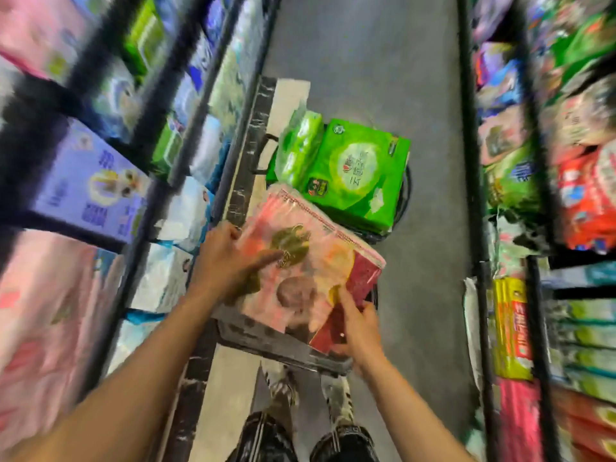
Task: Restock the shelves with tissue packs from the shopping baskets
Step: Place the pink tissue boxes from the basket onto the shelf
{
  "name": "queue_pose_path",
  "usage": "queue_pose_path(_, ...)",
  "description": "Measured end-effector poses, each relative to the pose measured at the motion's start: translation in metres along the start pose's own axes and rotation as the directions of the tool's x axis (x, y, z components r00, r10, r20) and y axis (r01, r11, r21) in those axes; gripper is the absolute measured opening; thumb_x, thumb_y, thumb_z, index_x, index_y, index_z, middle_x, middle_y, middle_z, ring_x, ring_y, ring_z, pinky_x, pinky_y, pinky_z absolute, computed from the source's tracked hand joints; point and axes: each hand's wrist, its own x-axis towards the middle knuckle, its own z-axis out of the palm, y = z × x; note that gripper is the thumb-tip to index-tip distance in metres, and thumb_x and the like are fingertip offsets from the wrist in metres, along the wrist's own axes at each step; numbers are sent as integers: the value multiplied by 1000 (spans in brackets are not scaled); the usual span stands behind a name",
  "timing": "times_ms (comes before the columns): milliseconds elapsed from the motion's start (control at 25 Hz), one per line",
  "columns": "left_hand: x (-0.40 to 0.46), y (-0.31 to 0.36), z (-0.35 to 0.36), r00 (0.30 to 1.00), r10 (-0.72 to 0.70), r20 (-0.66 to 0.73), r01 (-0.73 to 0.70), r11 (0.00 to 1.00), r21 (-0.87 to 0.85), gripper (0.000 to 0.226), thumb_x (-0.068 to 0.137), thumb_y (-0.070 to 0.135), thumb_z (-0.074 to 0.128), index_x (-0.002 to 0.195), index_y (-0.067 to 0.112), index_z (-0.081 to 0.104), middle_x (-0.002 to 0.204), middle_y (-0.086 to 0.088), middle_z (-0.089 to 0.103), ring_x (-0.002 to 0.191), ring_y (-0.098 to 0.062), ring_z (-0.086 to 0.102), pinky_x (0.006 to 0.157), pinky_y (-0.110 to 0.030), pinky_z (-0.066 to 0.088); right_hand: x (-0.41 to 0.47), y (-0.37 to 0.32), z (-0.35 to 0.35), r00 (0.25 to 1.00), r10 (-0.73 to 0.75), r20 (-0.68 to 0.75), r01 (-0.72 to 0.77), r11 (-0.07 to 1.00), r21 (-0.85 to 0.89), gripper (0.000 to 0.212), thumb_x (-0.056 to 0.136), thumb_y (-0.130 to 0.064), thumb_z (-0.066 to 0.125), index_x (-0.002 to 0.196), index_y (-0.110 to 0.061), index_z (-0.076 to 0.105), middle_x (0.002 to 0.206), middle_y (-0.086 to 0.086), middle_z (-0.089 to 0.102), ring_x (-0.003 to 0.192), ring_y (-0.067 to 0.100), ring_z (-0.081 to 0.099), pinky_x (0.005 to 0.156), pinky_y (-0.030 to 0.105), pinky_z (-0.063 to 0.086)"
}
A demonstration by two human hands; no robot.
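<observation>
Narrow shop aisle, grey floor (423, 105) running straight ahead between two racks of shelves. The whole view is smeared by motion, the edges worst.

Left shelves (186, 135): dark uprights, packs in blue, white, green and pink stacked on several levels; a purple box (90, 188) sticks out at one shelf end. Right shelves (473, 161): packs in green, red, yellow and pink (labels too blurred to read).

On the floor in front of me, two dark shopping baskets in a row along the foot of the left rack. The far basket (405, 191) is heaped with green tissue packs (353, 168), one big square pack on top, a smaller one leaning beside it. The near basket (280, 341) sits just past my shoes.

Over the near basket I have a large pink tissue pack (310, 258), flat side up, with a red band on its right part. My left hand (230, 258) grips its left edge, fingers curled over the rim and the forefinger lying across the top. My right hand (358, 325) holds the near right corner, thumb on top and fingers curled underneath. I cannot tell whether the pack is touching the basket or held clear of it.
</observation>
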Motion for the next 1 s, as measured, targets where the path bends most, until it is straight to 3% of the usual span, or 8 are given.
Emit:
queue_pose_path(120, -40, 59, -73, 991, 105, -78, -102, 994, 42, 70, 47, 73, 83, 76, 24, 42, 75, 5, 51, 65, -15, 46, 55, -35, 30, -46, -66, -34, 948, -303, 98, 316, 934, -168, 107, 59, -81, 75, 141, -28, 31, 140, -4, 56, 127, 19, 55, 109, 53, 44)
queue_pose_path(280, -89, 128, -177, 946, 296, -129, -259, 934, 246, 67, 54, 67, 85, 74, 21, 41, 72, 7, 45, 62, -9, 38, 53, -36, 24, -101, -167, -52, 670, -616, 415, 741, 522, -422, 135, 57, -73, 82, 160, -26, 7, 164, -4, 18, 150, 14, 15, 123, 40, 14)
queue_pose_path(400, -146, 162, -260, 928, 342, -149, -284, 907, 312, 64, 57, 63, 87, 76, 18, 45, 74, 6, 50, 65, -14, 42, 56, -36, 30, -156, -206, -26, 433, -598, 675, 859, 502, -106, 113, 58, -58, 90, 152, -31, 32, 146, -20, 50, 131, -1, 48, 111, 30, 41)
queue_pose_path(560, -216, 165, -348, 882, 383, -273, -187, 817, 545, 58, 63, 73, 75, 88, 25, 54, 90, 5, 59, 85, -20, 55, 71, -40, 46, -228, -209, 27, 289, -659, 695, 849, 511, 131, 75, 67, -35, 90, 133, -27, 57, 116, -16, 72, 106, 1, 67, 88, 17, 50)
queue_pose_path(640, -257, 136, -380, 737, 470, -486, -48, 753, 656, 67, 72, 76, 65, 110, 21, 63, 108, -4, 63, 103, -26, 56, 87, -42, 46, -274, -212, 58, 213, -648, 731, 811, 535, 238, 56, 71, -23, 91, 119, -26, 62, 98, -23, 75, 91, -7, 68, 77, 9, 49)
queue_pose_path(760, -324, 64, -390, 439, 169, -883, -34, 985, 171, 61, 85, 62, 62, 125, 17, 54, 121, -3, 57, 116, -20, 52, 95, -38, 43, -334, -216, 103, 123, -594, 795, 751, 579, 316, 46, 72, -40, 88, 111, -32, 65, 97, -21, 75, 90, -3, 70, 79, 17, 53)
queue_pose_path(840, -358, 29, -378, 421, -272, -865, -151, 919, -363, 47, 92, 53, 62, 125, 21, 48, 119, 0, 59, 112, -15, 57, 90, -33, 45, -370, -214, 138, 66, -546, 835, 713, 612, 343, 64, 68, -52, 85, 123, -27, 63, 111, -7, 75, 102, 12, 71, 89, 36, 56)
queue_pose_path(1000, -401, -11, -393, 247, -387, -888, -249, 861, -444, 45, 97, 40, 58, 129, 10, 52, 120, -5, 63, 100, -10, 62, 74, -14, 46, -447, -197, 199, -60, -535, 842, 683, 593, 426, 88, 63, -47, 88, 133, -17, 45, 119, 2, 66, 101, 8, 68, 93, 29, 54)
